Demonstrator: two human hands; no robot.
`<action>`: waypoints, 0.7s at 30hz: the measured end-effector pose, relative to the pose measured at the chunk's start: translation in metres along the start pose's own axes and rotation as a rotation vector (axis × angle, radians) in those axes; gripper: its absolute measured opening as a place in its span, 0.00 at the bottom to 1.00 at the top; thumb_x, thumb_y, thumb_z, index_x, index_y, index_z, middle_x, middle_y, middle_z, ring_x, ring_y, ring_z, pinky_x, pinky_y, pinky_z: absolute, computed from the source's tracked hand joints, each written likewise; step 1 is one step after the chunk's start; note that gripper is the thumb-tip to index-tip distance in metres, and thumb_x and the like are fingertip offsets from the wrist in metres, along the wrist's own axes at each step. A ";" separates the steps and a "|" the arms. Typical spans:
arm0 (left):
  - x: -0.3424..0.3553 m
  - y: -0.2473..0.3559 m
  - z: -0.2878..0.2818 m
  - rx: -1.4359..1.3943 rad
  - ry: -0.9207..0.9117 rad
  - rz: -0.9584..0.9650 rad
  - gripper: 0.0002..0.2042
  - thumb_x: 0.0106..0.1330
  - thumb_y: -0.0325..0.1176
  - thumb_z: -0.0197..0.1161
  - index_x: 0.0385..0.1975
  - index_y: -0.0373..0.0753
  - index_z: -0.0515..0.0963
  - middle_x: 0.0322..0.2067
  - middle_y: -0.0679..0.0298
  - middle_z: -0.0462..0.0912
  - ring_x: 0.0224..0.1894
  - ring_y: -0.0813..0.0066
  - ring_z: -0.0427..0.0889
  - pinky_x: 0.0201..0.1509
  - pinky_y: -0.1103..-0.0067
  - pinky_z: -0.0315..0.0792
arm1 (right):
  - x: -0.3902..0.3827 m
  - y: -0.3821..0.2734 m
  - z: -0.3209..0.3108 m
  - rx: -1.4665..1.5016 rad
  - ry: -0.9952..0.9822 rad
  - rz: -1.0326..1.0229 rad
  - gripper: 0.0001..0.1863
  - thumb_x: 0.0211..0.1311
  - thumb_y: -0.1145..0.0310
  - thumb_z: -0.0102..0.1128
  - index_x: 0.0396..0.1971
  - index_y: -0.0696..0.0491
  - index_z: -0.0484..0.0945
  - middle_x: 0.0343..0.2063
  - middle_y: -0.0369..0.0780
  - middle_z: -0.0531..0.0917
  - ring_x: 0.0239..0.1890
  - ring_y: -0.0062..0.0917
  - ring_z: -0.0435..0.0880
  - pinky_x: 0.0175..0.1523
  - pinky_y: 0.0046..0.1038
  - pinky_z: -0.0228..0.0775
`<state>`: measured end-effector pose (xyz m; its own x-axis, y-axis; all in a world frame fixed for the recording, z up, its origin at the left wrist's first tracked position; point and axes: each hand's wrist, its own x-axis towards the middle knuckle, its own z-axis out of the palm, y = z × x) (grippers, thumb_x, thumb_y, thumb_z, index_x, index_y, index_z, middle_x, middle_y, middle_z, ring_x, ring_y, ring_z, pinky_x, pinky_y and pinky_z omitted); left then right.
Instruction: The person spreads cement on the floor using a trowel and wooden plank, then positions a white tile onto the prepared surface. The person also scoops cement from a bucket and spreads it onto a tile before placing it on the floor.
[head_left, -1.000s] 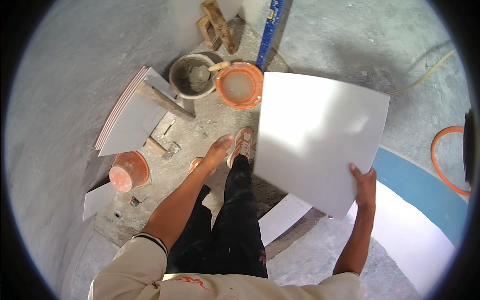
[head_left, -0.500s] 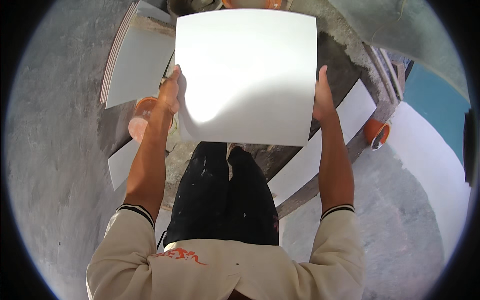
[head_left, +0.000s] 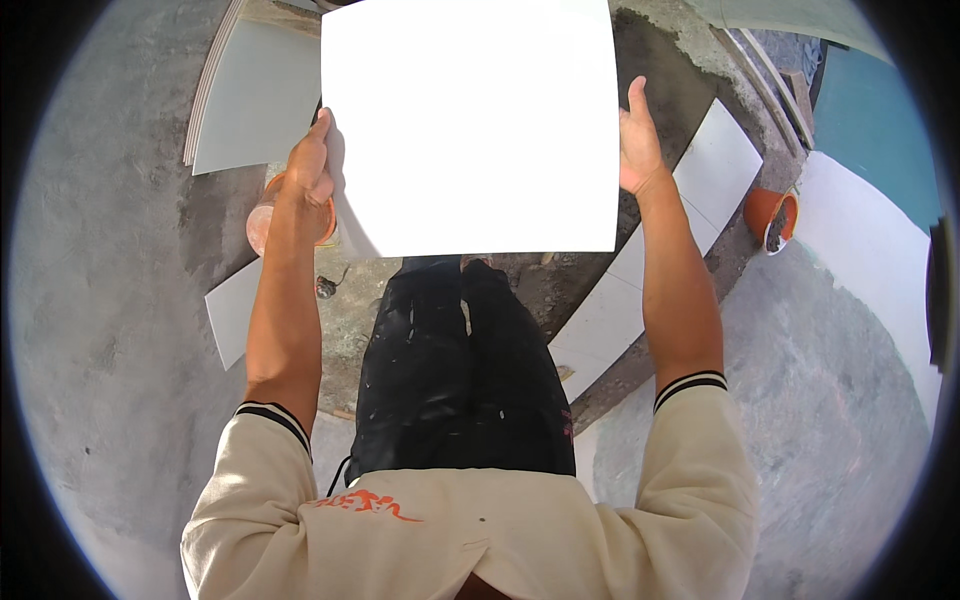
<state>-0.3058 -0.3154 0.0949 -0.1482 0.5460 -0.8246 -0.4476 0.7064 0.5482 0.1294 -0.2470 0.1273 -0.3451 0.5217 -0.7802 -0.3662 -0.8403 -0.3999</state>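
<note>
A large white square tile (head_left: 470, 130) is held out in front of me, lit so brightly that its surface shows no detail. My left hand (head_left: 311, 160) grips its left edge, thumb along the side. At the opposite edge, my right hand (head_left: 641, 140) holds on with the thumb pointing up; its fingers are partly hidden by the tile. Both arms are stretched forward over my dark trousers. Behind my left wrist stands an orange bucket (head_left: 262, 222), partly covered by the forearm.
Several tiles in a stack (head_left: 255, 95) lean at the far left. A row of laid white tiles (head_left: 612, 290) runs diagonally at right, with an orange pail (head_left: 768, 215) of dark material beside it. Another white tile (head_left: 230, 312) lies left of my forearm. Wooden strips (head_left: 765, 90) rest at far right.
The tile and both hands have shifted up and slightly left in view, and the tile is now fully in bright light. The surroundings have also shifted; both hands keep their grip.
</note>
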 end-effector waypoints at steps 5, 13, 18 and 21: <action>-0.042 -0.021 0.008 -0.016 -0.002 0.108 0.34 0.83 0.55 0.41 0.74 0.29 0.58 0.74 0.46 0.63 0.74 0.59 0.67 0.79 0.69 0.59 | -0.050 0.030 -0.009 0.111 -0.128 -0.052 0.57 0.69 0.22 0.36 0.76 0.63 0.56 0.73 0.51 0.66 0.72 0.40 0.68 0.74 0.43 0.63; -0.105 -0.046 0.014 -0.001 -0.046 0.087 0.44 0.79 0.66 0.37 0.77 0.30 0.53 0.76 0.45 0.59 0.78 0.57 0.59 0.81 0.68 0.52 | -0.110 0.081 -0.035 0.013 0.042 -0.080 0.42 0.76 0.42 0.54 0.74 0.61 0.60 0.70 0.50 0.70 0.71 0.41 0.70 0.73 0.44 0.63; -0.096 -0.099 -0.012 0.061 -0.304 0.079 0.53 0.71 0.77 0.30 0.80 0.33 0.36 0.81 0.43 0.31 0.83 0.53 0.28 0.83 0.55 0.29 | -0.162 0.114 -0.032 -0.115 0.142 -0.004 0.33 0.67 0.77 0.58 0.71 0.64 0.61 0.64 0.54 0.74 0.65 0.48 0.76 0.70 0.50 0.71; -0.072 -0.140 -0.043 0.172 -0.148 -0.135 0.51 0.71 0.77 0.33 0.80 0.37 0.46 0.80 0.43 0.39 0.82 0.50 0.39 0.82 0.53 0.38 | -0.192 0.141 -0.002 -0.224 0.275 -0.009 0.36 0.63 0.78 0.57 0.72 0.61 0.61 0.62 0.52 0.75 0.62 0.44 0.79 0.67 0.46 0.72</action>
<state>-0.2700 -0.4728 0.0710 0.0389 0.4922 -0.8696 -0.2962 0.8369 0.4604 0.1460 -0.4661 0.2201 -0.0855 0.4958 -0.8642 -0.1588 -0.8631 -0.4795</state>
